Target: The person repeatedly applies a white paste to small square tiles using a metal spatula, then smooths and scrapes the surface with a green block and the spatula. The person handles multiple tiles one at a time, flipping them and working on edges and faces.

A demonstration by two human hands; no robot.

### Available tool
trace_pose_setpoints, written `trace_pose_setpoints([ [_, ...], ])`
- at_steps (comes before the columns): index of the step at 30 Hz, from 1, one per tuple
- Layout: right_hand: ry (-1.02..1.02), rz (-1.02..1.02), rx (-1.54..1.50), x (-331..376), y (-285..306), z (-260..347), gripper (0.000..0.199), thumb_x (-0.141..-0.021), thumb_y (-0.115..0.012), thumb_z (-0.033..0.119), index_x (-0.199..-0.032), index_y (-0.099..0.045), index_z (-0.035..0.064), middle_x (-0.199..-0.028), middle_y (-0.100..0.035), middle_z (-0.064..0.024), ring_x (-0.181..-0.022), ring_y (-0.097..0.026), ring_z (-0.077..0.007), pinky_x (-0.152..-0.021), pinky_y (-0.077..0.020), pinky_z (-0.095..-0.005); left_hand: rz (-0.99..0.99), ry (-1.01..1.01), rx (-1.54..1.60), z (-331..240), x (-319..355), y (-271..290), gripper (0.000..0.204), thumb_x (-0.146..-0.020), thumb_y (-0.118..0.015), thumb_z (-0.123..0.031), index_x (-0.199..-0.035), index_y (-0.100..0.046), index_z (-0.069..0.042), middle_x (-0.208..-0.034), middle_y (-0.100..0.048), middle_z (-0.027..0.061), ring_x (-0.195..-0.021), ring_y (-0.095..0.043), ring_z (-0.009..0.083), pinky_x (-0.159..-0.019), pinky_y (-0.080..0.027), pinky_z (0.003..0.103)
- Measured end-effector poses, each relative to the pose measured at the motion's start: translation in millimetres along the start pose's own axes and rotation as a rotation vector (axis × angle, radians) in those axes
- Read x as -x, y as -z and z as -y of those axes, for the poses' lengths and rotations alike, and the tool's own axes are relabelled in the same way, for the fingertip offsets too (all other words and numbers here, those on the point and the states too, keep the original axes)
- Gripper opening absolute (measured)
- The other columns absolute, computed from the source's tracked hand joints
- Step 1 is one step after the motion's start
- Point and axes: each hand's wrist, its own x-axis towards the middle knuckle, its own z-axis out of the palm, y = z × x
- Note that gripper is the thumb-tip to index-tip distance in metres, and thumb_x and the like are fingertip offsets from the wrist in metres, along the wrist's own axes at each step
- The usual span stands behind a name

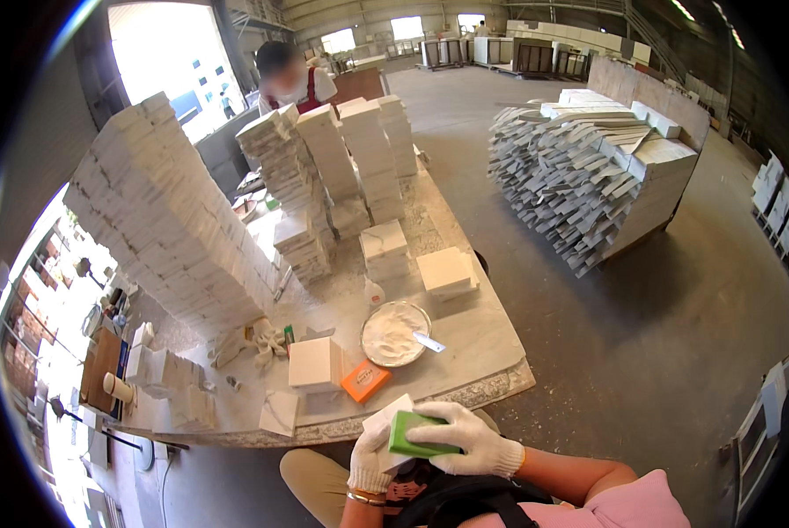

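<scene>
My left hand [370,464], in a white knit glove, grips a white tile [391,412] over my lap, just off the table's front edge. My right hand [475,443], gloved the same way, is closed around a green block [405,435]. The block lies against the tile and hides part of its face; whether it is moving cannot be seen. In front of my hands an orange box [365,381] rests beside a stack of cream tiles [313,363]. Behind the box stands a round bowl [395,364] of white powder or paste, with a light-handled scraper [429,342] leaning in it.
Tall stacks of marble tiles [161,220] rise on the table [478,348] at the left and back. A small bottle [374,291] stands behind the bowl. One loose tile [278,413] lies front left. Across the table is another person [311,88]. A loaded pallet [579,176] stands at right.
</scene>
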Motion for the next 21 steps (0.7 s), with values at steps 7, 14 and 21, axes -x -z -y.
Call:
trace_pose_setpoints([
  [7,-0.065,-0.105,-0.059,-34,6,-31,0.055,-0.08,-0.07,0.021,-0.134,-0.064,0.009,-0.144,-0.05,-0.021,-0.135,-0.047,-0.0379,-0.115,-0.0359,-0.0457,-0.108,-0.044,-0.003,22,10,5,0.058,-0.095,-0.063,-0.013,-0.146,-0.041,0.004,-0.14,-0.054,0.0244,-0.128,-0.057,0.0387,-0.11,-0.048,0.055],
  [14,0.048,-0.038,0.0,-26,-19,-19,0.056,-0.076,-0.071,0.014,-0.132,-0.067,0.0148,-0.141,-0.052,-0.021,-0.128,-0.052,-0.0408,-0.112,-0.0391,-0.0473,-0.055,-0.016,-0.004,3,24,13,0.055,-0.093,-0.06,-0.011,-0.144,-0.043,0.005,-0.135,-0.057,0.0243,-0.123,-0.061,0.0378,-0.109,-0.049,0.054],
  [21,0.089,0.083,-0.084,-22,-27,11,0.055,-0.075,-0.069,0.014,-0.13,-0.067,0.0143,-0.145,-0.05,-0.0223,-0.131,-0.049,-0.0419,-0.114,-0.0373,-0.0483,-0.008,-0.065,0.009,-20,33,-4,0.056,-0.097,-0.055,-0.022,-0.143,-0.042,0.007,-0.135,-0.056,0.0294,-0.12,-0.062,0.0423,-0.103,-0.054,0.055],
])
